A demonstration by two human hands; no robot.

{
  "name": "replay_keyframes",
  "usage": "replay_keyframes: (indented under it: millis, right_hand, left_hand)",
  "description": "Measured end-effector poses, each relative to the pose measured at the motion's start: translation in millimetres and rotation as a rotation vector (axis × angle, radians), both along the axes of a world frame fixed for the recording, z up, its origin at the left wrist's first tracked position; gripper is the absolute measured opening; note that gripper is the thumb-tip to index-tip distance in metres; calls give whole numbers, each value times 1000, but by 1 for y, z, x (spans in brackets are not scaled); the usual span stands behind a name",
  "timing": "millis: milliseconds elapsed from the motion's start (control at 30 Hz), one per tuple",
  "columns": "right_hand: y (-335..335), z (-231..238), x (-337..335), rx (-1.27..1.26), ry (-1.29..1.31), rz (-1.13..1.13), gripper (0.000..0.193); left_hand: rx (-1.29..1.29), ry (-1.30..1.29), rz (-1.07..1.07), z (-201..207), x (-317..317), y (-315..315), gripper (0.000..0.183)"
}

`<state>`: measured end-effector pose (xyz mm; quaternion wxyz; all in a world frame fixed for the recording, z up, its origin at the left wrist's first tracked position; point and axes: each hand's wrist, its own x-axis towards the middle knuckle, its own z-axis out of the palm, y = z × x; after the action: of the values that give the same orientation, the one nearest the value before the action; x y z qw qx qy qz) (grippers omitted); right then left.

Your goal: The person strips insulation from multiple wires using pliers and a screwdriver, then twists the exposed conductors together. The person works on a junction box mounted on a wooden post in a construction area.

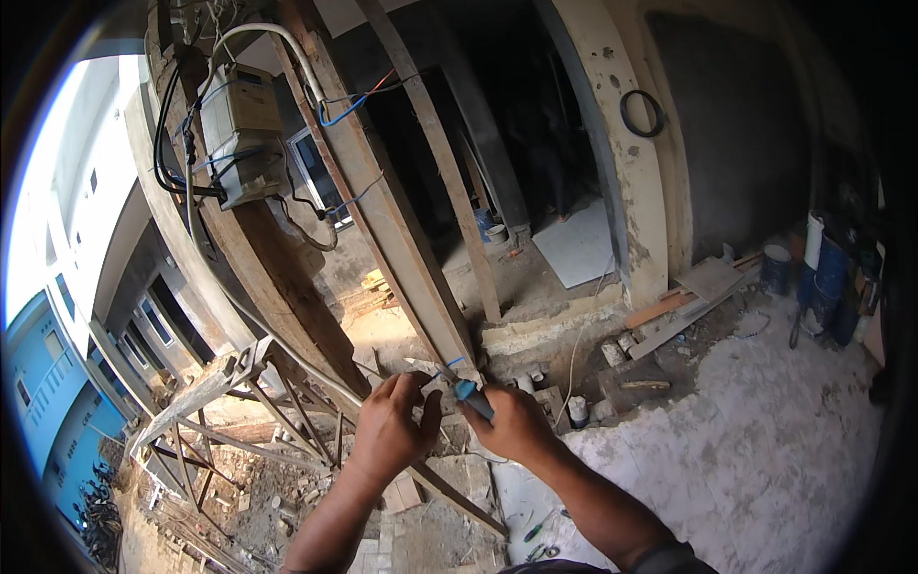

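My right hand (514, 424) is closed around blue-and-grey handled pliers (474, 397), their jaws pointing up and left. Close beside it, my left hand (387, 426) pinches a thin blue wire (453, 363) between thumb and fingers. The wire runs toward the jaws, but whether they grip it cannot be made out. Both hands are in front of the foot of an upright timber post (421, 277).
A meter box (239, 134) with loose cables hangs on a thick wooden post (258, 258) at upper left. Below it stands a metal truss frame (206, 430). A green screwdriver (533, 532) lies on the pale floor (708, 469). Boards (684, 306) and rubble lie at right.
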<state>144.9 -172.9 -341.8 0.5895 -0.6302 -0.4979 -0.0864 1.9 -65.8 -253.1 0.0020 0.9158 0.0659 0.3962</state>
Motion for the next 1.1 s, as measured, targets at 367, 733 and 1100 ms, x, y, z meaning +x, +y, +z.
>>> replay_keyframes:
  millis: [367,733,1100]
  right_hand:
    - [8,4,-2,144,35,57,26]
    - [22,-5,0,225,112,52,25]
    - [32,-4,-3,253,159,16,26]
  left_hand:
    - [70,-111,-63,8,-2,3,44]
    - [126,-151,-38,4,4,6,45]
    - [90,-214,-29,-1,12,12,51]
